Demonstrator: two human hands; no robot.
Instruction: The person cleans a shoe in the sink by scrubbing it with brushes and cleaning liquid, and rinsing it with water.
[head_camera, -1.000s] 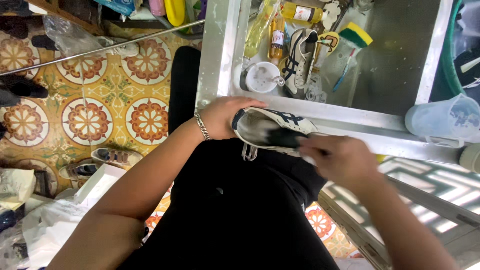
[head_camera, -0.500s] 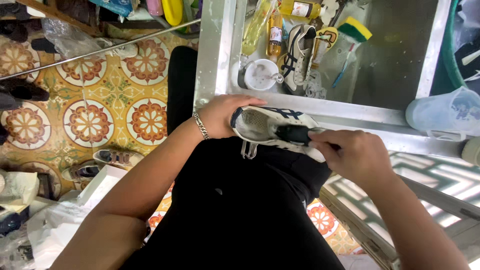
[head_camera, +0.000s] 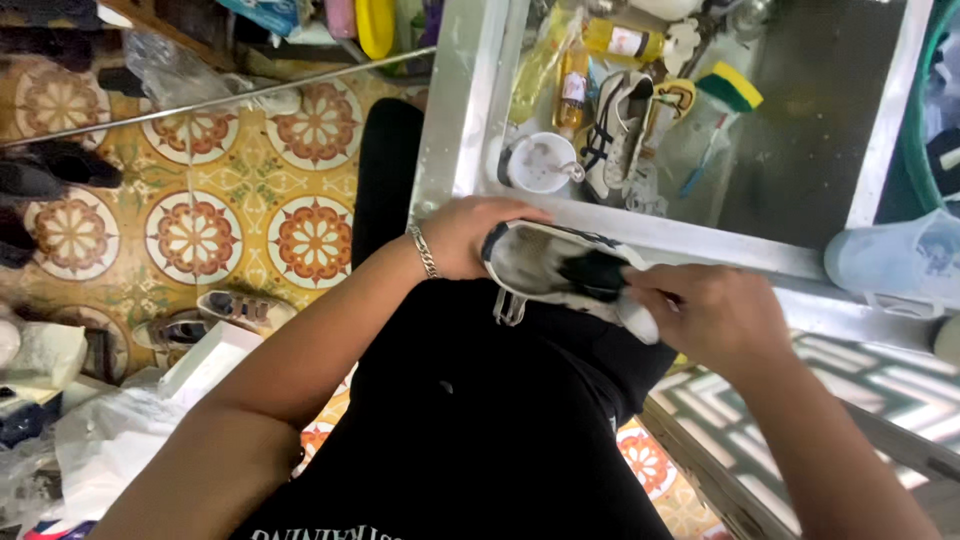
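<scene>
- Standing over the steel sink (head_camera: 470, 110), I have its near rim just ahead of my hands, with the patterned floor tiles (head_camera: 190, 240) off to the left.
- Inside the sink, near its left wall, lie a second shoe (head_camera: 612, 130), a white cup (head_camera: 538, 162), two yellowish bottles (head_camera: 572, 85), a yellow-green sponge (head_camera: 732, 88) and a toothbrush (head_camera: 700, 165); a pale plastic jug (head_camera: 895, 262) sits by the right end of the rim.
- The white sneaker (head_camera: 545, 265) with dark trim is over my lap, just short of the sink's near rim, its opening facing up at me.
- My left hand (head_camera: 470, 235), a chain bracelet (head_camera: 425, 250) at the wrist, is closed around the shoe's heel end, holding it steady.
- My right hand (head_camera: 715, 310) is clenched at the toe end on something small and pale; I cannot tell whether it is a cloth or a brush.
- By my reckoning this is the scrubbing stage: the next stroke wants a firm hold at the heel and steady pressure along the toe.
</scene>
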